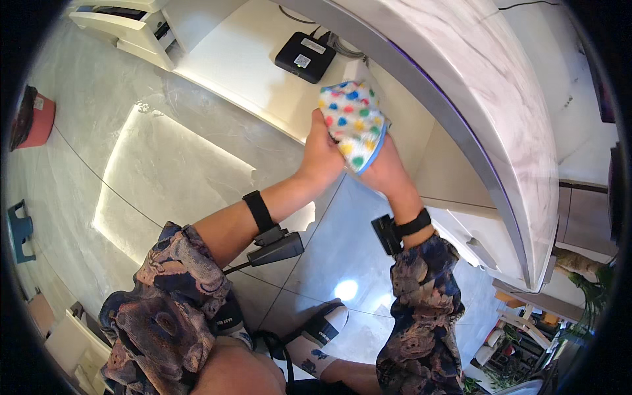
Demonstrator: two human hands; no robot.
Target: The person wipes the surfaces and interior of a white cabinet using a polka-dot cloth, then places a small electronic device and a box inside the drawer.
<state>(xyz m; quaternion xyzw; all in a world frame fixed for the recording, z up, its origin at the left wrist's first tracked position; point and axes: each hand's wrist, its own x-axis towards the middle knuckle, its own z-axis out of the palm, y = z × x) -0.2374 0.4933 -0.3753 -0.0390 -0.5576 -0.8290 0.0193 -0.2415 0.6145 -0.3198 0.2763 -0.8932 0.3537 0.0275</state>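
While both hands meet in front of the curved marble-topped counter (500, 99), the person holds a white cloth with coloured dots and a blue edge (354, 122) bunched between them: the left hand (320, 153) is clenched on its lower left side with the thumb pressing into the fabric, and the right hand (384, 168) cups it from below and the right, fingers mostly hidden behind the cloth. The cloth hangs in the air just before the pale lower shelf (243, 62) of the counter, touching neither as far as can be seen. Judging by the grip, the step in hand looks like gathering or folding the cloth into a pad; a next move would call for keeping the bundle tight while one hand frees itself. On the shelf lies a flat black box (305, 56), roughly square with rounded corners, bearing a small white label with a dark square code on top, cables running off behind it. At the far left stands a red bin (36, 120) with a small pale sticker on its side. Each wrist wears a black strap with a small black device (276, 247)
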